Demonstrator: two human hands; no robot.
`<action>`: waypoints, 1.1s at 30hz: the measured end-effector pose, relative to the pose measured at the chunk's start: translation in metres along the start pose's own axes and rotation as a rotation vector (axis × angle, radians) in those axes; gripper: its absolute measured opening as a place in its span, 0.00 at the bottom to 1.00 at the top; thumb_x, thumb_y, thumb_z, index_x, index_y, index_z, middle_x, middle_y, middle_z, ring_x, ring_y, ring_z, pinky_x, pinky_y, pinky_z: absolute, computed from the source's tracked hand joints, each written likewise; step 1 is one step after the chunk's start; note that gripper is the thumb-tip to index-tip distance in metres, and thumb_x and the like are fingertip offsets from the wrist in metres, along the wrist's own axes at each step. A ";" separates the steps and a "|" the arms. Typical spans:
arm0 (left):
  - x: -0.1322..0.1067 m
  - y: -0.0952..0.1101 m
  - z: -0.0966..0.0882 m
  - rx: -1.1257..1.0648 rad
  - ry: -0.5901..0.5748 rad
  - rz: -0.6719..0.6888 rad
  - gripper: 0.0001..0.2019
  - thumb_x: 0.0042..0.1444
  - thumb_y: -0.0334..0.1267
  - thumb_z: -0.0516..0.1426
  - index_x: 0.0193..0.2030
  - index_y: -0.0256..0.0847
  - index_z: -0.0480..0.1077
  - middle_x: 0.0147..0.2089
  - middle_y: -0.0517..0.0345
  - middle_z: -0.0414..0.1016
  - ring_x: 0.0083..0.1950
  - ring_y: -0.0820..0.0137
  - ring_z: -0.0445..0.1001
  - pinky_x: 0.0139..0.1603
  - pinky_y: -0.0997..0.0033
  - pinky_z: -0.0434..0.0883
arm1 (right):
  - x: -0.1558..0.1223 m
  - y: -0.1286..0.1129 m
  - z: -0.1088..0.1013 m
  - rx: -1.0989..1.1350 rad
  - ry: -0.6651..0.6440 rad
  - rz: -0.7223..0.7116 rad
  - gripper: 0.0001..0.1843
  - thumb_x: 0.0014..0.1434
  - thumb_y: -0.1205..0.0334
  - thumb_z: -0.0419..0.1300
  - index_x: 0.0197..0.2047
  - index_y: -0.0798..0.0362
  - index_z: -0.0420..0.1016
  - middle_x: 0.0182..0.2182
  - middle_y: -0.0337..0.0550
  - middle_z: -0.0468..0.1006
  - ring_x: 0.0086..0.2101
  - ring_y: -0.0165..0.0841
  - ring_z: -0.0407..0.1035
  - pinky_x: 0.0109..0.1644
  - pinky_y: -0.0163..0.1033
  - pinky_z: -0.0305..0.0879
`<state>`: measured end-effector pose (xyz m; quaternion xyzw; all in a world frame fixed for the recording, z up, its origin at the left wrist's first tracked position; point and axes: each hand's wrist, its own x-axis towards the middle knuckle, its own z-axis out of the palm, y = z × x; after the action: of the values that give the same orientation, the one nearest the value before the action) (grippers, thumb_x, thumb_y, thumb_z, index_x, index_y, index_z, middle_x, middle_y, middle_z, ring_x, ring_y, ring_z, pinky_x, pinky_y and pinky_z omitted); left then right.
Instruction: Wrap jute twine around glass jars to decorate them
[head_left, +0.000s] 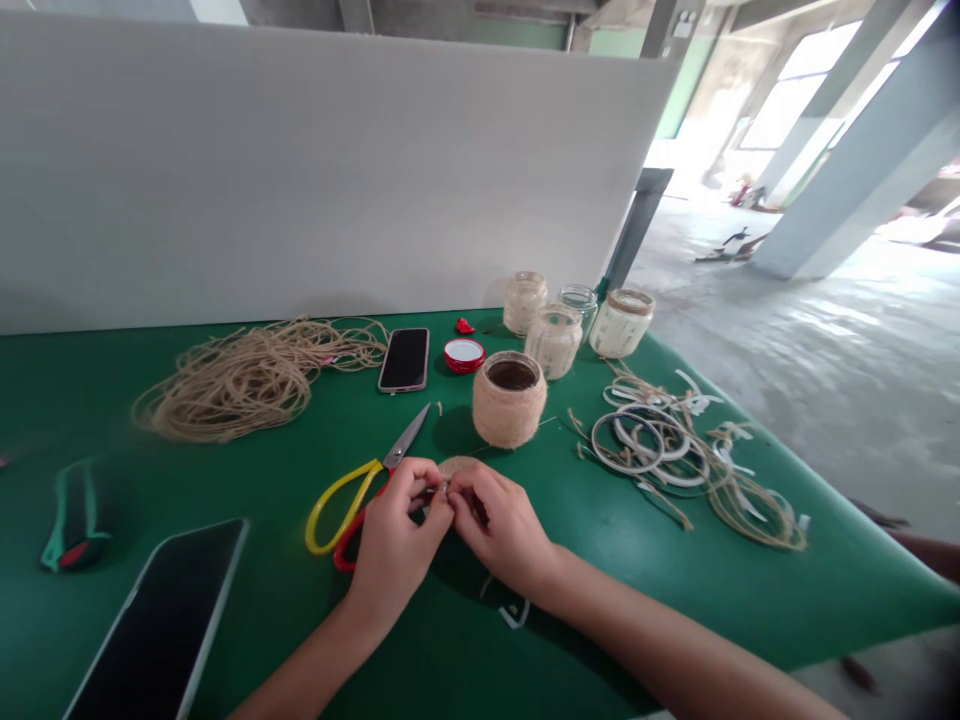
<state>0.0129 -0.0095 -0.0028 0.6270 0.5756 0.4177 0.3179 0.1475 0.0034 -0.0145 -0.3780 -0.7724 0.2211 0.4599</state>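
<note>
My left hand (397, 540) and my right hand (499, 530) meet over the green table mat (660, 590), with their fingertips pinching a strand of twine at the edge of a round twine-covered piece (457, 466). Much of that piece is hidden behind my fingers. Just left of my left hand lie scissors with yellow and red handles (358, 505), their steel blades (407, 437) pointing away from me. A glass jar wrapped in jute twine (510, 402) stands just beyond my hands. A loose heap of jute twine (255, 382) lies further left.
Beyond the hands stand a smartphone (403, 360), a red-rimmed jar lid (464, 354) and several glass jars (553, 341). White hoops tangled with twine (652, 450) lie right. A tablet (161, 620) and green pouch (75, 520) lie left. A white board (300, 170) stands behind.
</note>
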 end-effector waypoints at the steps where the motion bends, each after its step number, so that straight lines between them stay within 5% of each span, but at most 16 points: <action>1: 0.000 0.001 0.000 0.007 -0.002 0.002 0.03 0.52 0.34 0.52 0.34 0.41 0.61 0.32 0.60 0.70 0.33 0.72 0.72 0.33 0.76 0.70 | 0.000 0.000 0.000 0.007 0.002 0.011 0.03 0.57 0.68 0.50 0.32 0.53 0.64 0.29 0.42 0.71 0.31 0.30 0.67 0.35 0.33 0.64; 8: 0.002 0.005 -0.004 0.028 -0.024 0.018 0.05 0.52 0.37 0.53 0.35 0.41 0.61 0.32 0.60 0.70 0.32 0.72 0.73 0.29 0.78 0.69 | -0.001 0.000 0.000 0.070 0.018 0.112 0.04 0.57 0.68 0.51 0.32 0.53 0.64 0.30 0.40 0.72 0.31 0.28 0.67 0.34 0.32 0.64; 33: 0.000 0.003 -0.001 -0.055 -0.014 -0.030 0.03 0.50 0.33 0.52 0.33 0.41 0.60 0.30 0.62 0.69 0.31 0.72 0.72 0.30 0.78 0.69 | 0.000 0.003 0.002 -0.044 0.004 -0.068 0.04 0.58 0.68 0.49 0.32 0.53 0.63 0.28 0.41 0.70 0.30 0.29 0.66 0.33 0.33 0.65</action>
<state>0.0138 -0.0098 0.0001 0.6120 0.5712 0.4242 0.3453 0.1469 0.0053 -0.0172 -0.3618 -0.7887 0.1876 0.4602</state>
